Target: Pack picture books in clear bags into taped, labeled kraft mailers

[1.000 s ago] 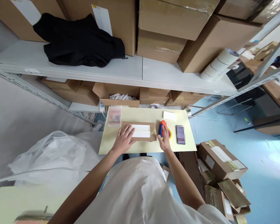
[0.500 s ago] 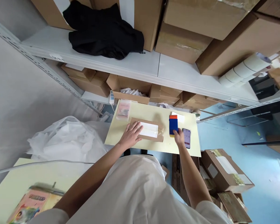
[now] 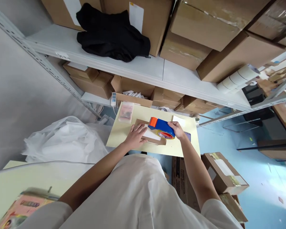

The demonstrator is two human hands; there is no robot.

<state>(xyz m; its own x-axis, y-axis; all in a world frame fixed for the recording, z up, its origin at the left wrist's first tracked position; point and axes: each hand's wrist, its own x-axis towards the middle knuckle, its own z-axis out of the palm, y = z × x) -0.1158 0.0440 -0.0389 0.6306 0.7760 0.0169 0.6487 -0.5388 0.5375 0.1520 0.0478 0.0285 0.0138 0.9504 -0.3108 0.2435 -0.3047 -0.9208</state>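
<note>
My right hand [image 3: 176,129] grips the end of a blue and orange tape dispenser [image 3: 164,124]; a roll of tape shows on its underside. It is held above the right part of a flat cardboard box [image 3: 154,140] with a white label [image 3: 150,133]. Over the box's left end lies my left hand [image 3: 136,136], palm down with fingers spread. Part of the label is hidden by the dispenser and by my left fingers. Behind my right wrist, a phone [image 3: 188,136] lies partly covered on the pale yellow table [image 3: 133,111].
A pink packet [image 3: 126,112] lies at the table's back left, white paper [image 3: 178,120] at the back right. Shelves [image 3: 143,71] with cartons and a black garment [image 3: 114,36] rise behind. White plastic bags [image 3: 65,140] stand left; stacked cartons [image 3: 225,173] stand right.
My right hand has lifted the tape dispenser off the table's right side and brought it left, turned sideways, over the box. My left hand stays on the box.
</note>
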